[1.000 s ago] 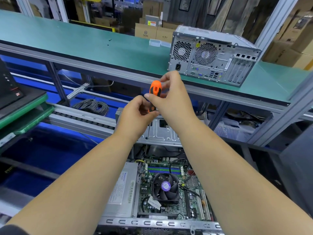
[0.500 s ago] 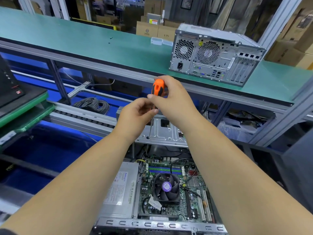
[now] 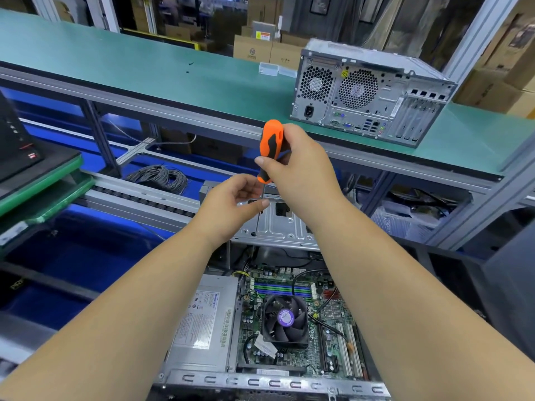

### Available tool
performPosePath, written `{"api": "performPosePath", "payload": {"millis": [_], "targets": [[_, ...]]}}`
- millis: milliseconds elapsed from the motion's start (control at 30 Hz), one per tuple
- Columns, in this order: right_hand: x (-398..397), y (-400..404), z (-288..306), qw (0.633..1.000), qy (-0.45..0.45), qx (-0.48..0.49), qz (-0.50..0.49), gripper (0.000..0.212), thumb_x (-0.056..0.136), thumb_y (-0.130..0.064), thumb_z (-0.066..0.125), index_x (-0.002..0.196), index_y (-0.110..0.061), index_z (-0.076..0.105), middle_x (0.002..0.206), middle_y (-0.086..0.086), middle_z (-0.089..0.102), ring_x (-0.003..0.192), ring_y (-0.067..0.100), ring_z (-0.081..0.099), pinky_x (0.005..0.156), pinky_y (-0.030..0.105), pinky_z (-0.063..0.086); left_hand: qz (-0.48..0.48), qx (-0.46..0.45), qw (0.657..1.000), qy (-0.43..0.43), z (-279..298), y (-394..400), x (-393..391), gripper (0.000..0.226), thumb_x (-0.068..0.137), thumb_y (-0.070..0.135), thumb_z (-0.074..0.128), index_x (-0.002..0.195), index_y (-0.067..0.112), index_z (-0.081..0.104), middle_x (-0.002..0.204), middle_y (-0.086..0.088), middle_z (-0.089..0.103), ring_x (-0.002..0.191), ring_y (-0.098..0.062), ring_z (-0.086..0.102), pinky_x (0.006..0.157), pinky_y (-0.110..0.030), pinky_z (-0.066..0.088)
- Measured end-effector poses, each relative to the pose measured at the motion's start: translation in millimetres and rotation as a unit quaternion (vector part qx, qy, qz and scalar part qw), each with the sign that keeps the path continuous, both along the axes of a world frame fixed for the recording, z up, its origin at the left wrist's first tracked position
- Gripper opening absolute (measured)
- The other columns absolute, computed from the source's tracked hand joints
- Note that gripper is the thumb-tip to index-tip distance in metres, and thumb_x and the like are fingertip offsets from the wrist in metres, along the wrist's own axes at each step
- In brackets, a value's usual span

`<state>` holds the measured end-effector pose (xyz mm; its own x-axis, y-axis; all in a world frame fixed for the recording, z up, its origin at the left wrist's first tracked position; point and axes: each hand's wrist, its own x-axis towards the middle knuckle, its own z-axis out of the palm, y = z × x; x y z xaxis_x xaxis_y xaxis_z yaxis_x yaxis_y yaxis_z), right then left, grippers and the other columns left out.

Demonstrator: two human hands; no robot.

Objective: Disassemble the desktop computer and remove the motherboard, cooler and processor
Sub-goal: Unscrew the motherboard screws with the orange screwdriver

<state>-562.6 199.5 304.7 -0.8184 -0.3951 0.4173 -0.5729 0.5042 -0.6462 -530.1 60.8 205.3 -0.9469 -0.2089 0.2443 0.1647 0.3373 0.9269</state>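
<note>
An open desktop case [image 3: 275, 383] lies below me. Inside it, the green motherboard [image 3: 330, 337] carries a black cooler fan [image 3: 285, 321] with a purple label, and a grey power supply [image 3: 202, 322] sits to its left. My right hand [image 3: 301, 166] grips the orange and black screwdriver [image 3: 270, 143] by its handle, held upright. Its thin shaft reaches down to the metal drive cage [image 3: 278, 227] at the case's far end. My left hand [image 3: 234, 206] pinches the shaft just below the handle. The processor is hidden under the cooler.
A second, closed desktop tower [image 3: 367, 91] stands on the green bench top [image 3: 144, 65] behind. A coil of grey cable [image 3: 159, 175] lies on the roller conveyor [image 3: 139, 198] to the left. Cardboard boxes [image 3: 260, 50] are stacked beyond the bench.
My right hand has raised the screwdriver slightly, so more of the handle shows. My left hand has slid from the handle's base down to the shaft.
</note>
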Motion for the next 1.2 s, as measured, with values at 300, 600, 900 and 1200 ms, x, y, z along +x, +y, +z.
{"api": "performPosePath", "payload": {"millis": [300,600,900,1200], "targets": [[6,7,8,1.000,0.005,-0.027,0.007,0.020,0.086,-0.027,0.069,0.089,-0.024,0.050,0.087,-0.001,0.063,0.082,0.021,0.064,0.076,0.044,0.053,0.003,-0.082,0.995,-0.051,-10,5,3,0.017,0.089,0.023,0.066,0.088,0.040,0.069,0.092,0.016,0.073,0.093,-0.004,0.066,0.091,-0.036,0.052],[7,29,-11,0.989,-0.106,-0.078,-0.074,0.015,0.088,-0.034,0.056,0.090,-0.019,0.055,0.088,0.002,0.064,0.079,0.020,0.061,0.065,0.034,0.048,0.029,-0.092,0.995,-0.033,-5,6,2,0.014,0.089,0.021,0.066,0.088,0.034,0.073,0.086,0.016,0.072,0.088,0.002,0.066,0.086,-0.027,0.052],[27,33,-124,0.821,-0.561,0.099,-0.039,0.020,0.100,-0.003,0.045,0.118,0.002,0.054,0.074,0.009,0.053,0.060,0.014,0.050,0.060,0.021,0.047,0.023,-0.070,0.997,-0.030,-8,2,2,0.022,0.091,0.014,0.062,0.084,0.033,0.072,0.086,0.016,0.073,0.083,0.005,0.066,0.084,-0.022,0.052],[-6,5,-191,0.895,-0.410,0.157,-0.072,0.044,0.089,-0.029,0.070,0.122,-0.001,0.063,0.119,0.016,0.067,0.109,0.029,0.063,0.095,0.035,0.050,0.017,-0.062,0.997,-0.034,-8,-2,4,0.019,0.091,0.013,0.061,0.090,0.027,0.074,0.087,0.016,0.073,0.087,0.002,0.067,0.089,-0.025,0.053]]}}
